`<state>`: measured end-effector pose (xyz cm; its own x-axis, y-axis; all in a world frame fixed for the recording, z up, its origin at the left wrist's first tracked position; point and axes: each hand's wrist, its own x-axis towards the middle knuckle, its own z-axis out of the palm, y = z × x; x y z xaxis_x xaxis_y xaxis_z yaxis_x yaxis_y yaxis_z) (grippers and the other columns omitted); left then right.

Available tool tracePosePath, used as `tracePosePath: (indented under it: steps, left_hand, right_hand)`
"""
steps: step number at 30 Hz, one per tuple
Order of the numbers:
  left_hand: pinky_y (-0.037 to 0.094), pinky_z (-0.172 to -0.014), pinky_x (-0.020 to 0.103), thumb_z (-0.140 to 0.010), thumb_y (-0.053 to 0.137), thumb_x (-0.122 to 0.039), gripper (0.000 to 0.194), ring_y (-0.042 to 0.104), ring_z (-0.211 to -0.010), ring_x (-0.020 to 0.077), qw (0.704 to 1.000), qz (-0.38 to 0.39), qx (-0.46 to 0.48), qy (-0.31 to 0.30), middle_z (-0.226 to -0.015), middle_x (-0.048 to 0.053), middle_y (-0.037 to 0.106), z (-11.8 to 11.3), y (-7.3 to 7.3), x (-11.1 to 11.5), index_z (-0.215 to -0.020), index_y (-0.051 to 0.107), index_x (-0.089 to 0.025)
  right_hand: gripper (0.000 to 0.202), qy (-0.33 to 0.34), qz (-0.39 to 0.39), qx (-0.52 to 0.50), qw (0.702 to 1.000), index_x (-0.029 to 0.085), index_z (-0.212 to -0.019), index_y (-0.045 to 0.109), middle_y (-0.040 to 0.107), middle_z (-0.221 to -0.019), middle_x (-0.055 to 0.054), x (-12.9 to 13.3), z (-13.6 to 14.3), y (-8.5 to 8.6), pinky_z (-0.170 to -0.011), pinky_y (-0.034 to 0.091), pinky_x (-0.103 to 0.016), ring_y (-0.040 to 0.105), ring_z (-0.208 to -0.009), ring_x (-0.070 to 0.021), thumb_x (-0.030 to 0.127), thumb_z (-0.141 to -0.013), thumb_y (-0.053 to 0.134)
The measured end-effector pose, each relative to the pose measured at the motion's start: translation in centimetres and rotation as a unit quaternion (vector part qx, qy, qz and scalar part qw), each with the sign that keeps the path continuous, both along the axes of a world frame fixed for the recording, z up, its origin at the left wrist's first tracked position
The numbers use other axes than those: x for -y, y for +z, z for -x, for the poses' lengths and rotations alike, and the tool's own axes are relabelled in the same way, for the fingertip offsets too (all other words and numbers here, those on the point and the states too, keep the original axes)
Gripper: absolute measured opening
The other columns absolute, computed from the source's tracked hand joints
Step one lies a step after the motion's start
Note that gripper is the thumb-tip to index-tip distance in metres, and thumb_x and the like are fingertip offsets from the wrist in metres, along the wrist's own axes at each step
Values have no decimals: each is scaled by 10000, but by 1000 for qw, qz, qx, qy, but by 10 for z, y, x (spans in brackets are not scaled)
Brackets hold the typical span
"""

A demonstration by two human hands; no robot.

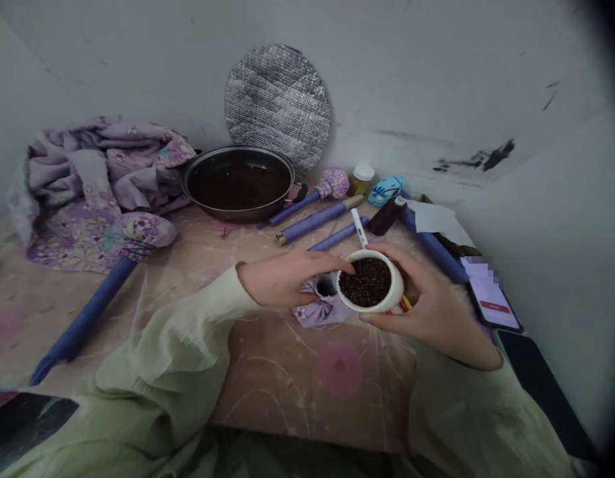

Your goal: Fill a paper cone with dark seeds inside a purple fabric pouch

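My right hand [427, 299] grips a white cup [396, 292] from its right side, and the cup tilts to the left. Dark brown granules [367, 282] fill it almost to the rim. My left hand [292, 275] is closed around an open-topped tube [326, 285] with purple floral cloth [322, 313] about it. One finger of that hand reaches over to the cup's left rim and touches the granules. The tube's mouth is right beside the cup. The tube's lower part is hidden by the cloth and my hand.
Behind are a dark pan [238, 215] with dark contents, a silver disc [277, 106], blue-wrapped sticks [315, 222], a white marker [358, 229] and a lidded jar [362, 179]. Floral cloth [88, 199] and a cloth-headed stick [88, 318] lie left. A phone [494, 299] rests right.
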<state>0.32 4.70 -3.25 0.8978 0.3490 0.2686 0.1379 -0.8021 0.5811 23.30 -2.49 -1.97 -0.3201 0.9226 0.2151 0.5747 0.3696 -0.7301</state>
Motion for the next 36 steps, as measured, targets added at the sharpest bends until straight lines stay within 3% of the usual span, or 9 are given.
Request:
tracePosePath:
  steps: [5, 10, 19, 26, 36]
  left_hand:
    - [446, -999, 366, -768, 616, -96, 529, 549, -1186, 227, 1000, 15, 0, -9, -1256, 112, 586, -2, -2, 1, -1262, 460, -206]
    - [454, -979, 357, -757, 595, -61, 530, 563, -1160, 230, 1000, 9, -8, -8, -1240, 128, 590, -2, -3, 2, -1260, 463, -165]
    - [458, -961, 351, -762, 566, -44, 532, 563, -1152, 227, 1000, 0, -31, -3, -1240, 107, 594, -2, -3, 5, -1260, 450, -188]
    - [447, -968, 355, -782, 638, -187, 511, 571, -1138, 226, 999, 24, -39, 7, -1238, 97, 594, 0, 1, 6, -1257, 451, -212]
    - [430, -1006, 343, -780, 641, -181, 575, 549, -1186, 219, 1000, 21, -2, 8, -1320, 115, 552, 1, 2, 1, -1308, 415, -197]
  right_hand:
    - [715, 2, 13, 20, 1000, 289, -1269, 444, 538, -1303, -69, 1, -2, 0, -975, 478, -429, 561, -1159, -288, 296, -639, 780]
    - [699, 5, 22, 27, 999, 293, -1254, 438, 545, -1289, -66, 1, -2, 2, -968, 488, -416, 577, -1137, -274, 300, -640, 773]
    - [690, 6, 20, 25, 999, 297, -1255, 428, 546, -1278, -66, 1, -3, 1, -975, 486, -418, 579, -1136, -272, 300, -651, 759]
    - [696, 5, 26, 16, 1000, 303, -1265, 425, 546, -1281, -69, 1, -4, -1, -984, 483, -428, 583, -1131, -274, 318, -657, 763]
    - [704, -7, 29, 12, 999, 308, -1265, 449, 538, -1308, -62, 4, -2, 3, -973, 483, -422, 556, -1171, -286, 324, -645, 781]
